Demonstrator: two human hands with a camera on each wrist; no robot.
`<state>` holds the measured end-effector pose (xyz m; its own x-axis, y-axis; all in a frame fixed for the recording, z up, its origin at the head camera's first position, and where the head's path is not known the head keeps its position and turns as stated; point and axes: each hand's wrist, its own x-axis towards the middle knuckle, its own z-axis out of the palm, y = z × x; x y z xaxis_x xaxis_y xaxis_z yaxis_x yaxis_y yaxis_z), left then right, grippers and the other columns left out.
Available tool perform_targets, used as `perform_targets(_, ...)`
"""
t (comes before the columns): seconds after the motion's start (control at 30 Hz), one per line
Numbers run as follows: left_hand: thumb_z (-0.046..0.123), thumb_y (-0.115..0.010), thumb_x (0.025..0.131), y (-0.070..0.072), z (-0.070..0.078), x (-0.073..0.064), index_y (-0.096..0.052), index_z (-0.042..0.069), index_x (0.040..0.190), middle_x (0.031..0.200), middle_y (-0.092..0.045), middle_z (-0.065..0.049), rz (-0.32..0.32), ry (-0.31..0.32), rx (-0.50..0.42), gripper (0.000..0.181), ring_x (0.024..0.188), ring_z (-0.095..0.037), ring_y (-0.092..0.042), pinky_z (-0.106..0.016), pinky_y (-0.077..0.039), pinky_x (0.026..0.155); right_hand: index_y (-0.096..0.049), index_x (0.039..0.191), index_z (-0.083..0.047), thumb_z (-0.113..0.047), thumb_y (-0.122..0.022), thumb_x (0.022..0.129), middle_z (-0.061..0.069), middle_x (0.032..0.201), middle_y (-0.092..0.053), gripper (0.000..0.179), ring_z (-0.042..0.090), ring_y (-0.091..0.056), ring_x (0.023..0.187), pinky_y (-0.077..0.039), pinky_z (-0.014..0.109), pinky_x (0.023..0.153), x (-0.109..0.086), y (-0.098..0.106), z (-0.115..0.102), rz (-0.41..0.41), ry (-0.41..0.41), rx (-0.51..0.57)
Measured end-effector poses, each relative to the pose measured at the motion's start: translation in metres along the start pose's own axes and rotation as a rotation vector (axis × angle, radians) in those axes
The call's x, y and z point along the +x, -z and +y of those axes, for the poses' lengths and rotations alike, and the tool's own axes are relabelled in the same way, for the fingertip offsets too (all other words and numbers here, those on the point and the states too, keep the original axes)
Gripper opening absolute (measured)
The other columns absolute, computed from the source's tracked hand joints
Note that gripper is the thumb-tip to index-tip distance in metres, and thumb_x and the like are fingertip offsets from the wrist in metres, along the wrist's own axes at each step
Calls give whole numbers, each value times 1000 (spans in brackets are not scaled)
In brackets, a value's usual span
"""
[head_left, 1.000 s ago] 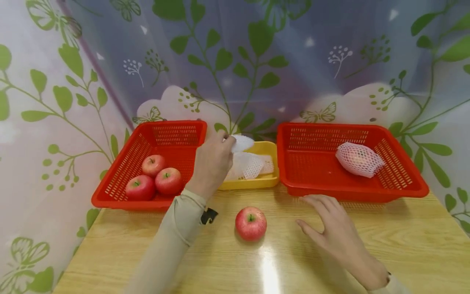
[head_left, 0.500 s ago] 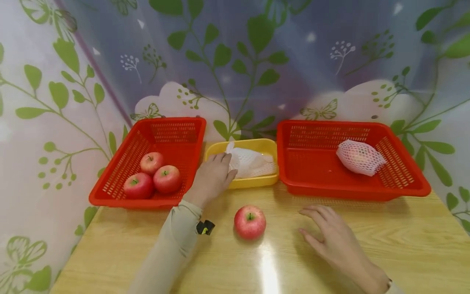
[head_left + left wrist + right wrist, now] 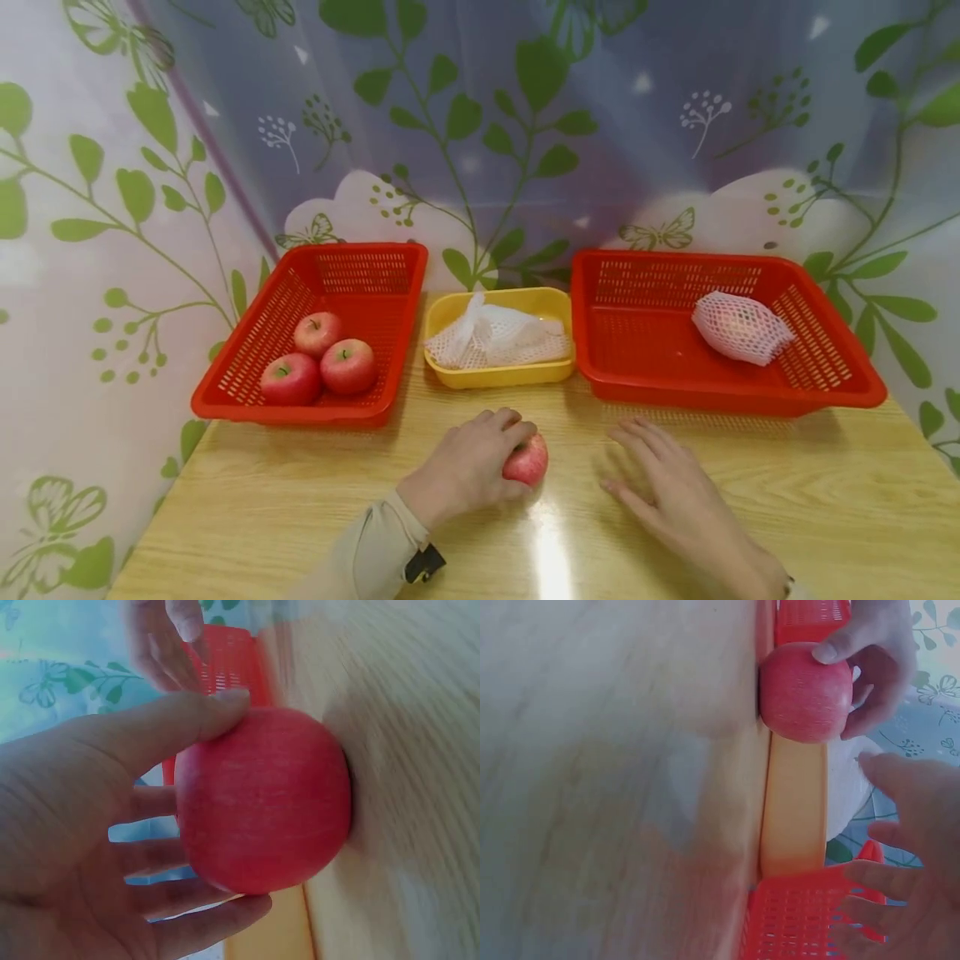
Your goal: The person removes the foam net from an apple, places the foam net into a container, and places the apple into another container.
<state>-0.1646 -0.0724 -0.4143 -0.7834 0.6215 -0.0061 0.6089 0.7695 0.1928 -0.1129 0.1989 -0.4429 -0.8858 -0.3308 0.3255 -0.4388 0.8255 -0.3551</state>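
Note:
A red apple (image 3: 530, 463) sits on the wooden table, partly covered in the head view by my left hand (image 3: 468, 467). The left wrist view shows the thumb along one side of this apple (image 3: 266, 802) and the fingers curved round the other. To its right, my right hand (image 3: 678, 500) hovers over the table with spread fingers and holds nothing. White foam nets (image 3: 498, 333) lie in a shallow yellow basket (image 3: 506, 377) behind the apple.
At the back left, a red basket (image 3: 300, 414) holds three bare apples (image 3: 348, 367). Another red basket (image 3: 720, 398), at the back right, contains one fruit in a foam net (image 3: 738, 327). A patterned curtain (image 3: 480, 125) hangs behind the baskets.
My left hand has let go of a foam net over the yellow basket. It has come forward and right and now grips the apple. My right hand has barely moved.

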Motion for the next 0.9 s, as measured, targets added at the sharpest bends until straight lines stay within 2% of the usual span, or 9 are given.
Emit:
perform_targets(0.1, 45, -83, 79, 4, -3, -1, -62, 20, 132, 130, -60, -2, 43, -4, -22, 62, 113, -22, -61, -40, -58, 81, -54, 143, -10, -43, -68, 95, 18, 150, -49, 59, 43, -41, 140, -36, 72, 105, -2, -3, -3, -63, -44, 4)
perform_targets(0.17, 43, -84, 79, 16, -6, -3, -62, 17, 132, 130, -61, -3, 82, -16, -42, 63, 114, -23, -61, -41, -57, 86, -53, 144, -11, -45, -65, 97, 18, 152, -47, 60, 42, -39, 142, -35, 72, 105, -2, -3, -5, -79, -56, 3)
perform_targets(0.23, 43, -84, 78, 35, -12, -6, -62, 15, 132, 130, -62, -4, 137, -30, -40, 64, 114, -24, -62, -42, -57, 87, -52, 145, -11, -44, -65, 97, 18, 153, -47, 59, 43, -39, 142, -35, 71, 105, -2, -4, -6, -83, -57, 2)
perform_targets(0.33, 39, -87, 77, 72, -27, -10, -61, 11, 133, 130, -63, -7, 221, -42, -20, 67, 113, -25, -63, -43, -57, 89, -52, 146, -11, -43, -65, 97, 19, 153, -46, 59, 43, -38, 143, -36, 71, 105, -3, -4, -7, -83, -50, 1)
perform_targets(0.43, 35, -88, 76, 114, -53, -11, -60, 8, 135, 125, -62, -9, 265, 3, 7, 70, 107, -27, -61, -44, -56, 88, -52, 145, -10, -42, -65, 97, 20, 153, -45, 60, 43, -39, 142, -36, 70, 105, -3, -4, -7, -81, -40, 4)
perform_targets(0.5, 35, -88, 76, 139, -75, -8, -59, 6, 136, 122, -60, -10, 255, 73, 15, 73, 103, -27, -59, -45, -54, 89, -52, 145, -9, -43, -64, 98, 20, 153, -45, 60, 44, -39, 142, -36, 70, 105, -4, -5, -7, -82, -38, 3)
perform_targets(0.6, 34, -87, 77, 161, -113, 6, -57, 6, 138, 118, -55, -13, 222, 176, 27, 74, 96, -30, -57, -47, -53, 86, -52, 145, -9, -45, -63, 98, 20, 154, -44, 61, 44, -38, 142, -35, 70, 105, -6, -4, -5, -85, -48, -3)
perform_targets(0.73, 32, -84, 79, 164, -160, 24, -60, 4, 132, 116, -51, -17, 160, 287, 22, 64, 94, -35, -58, -51, -53, 85, -51, 147, -10, -47, -61, 99, 19, 155, -43, 62, 44, -37, 143, -34, 73, 104, -9, -4, -4, -105, -76, -1)
perform_targets(0.9, 31, -81, 81, 142, -200, 39, -61, 2, 119, 118, -50, -19, 77, 364, -20, 51, 95, -38, -59, -53, -51, 88, -51, 147, -10, -46, -62, 98, 19, 154, -45, 61, 44, -38, 142, -35, 74, 103, -10, -5, -3, -107, -86, 1)
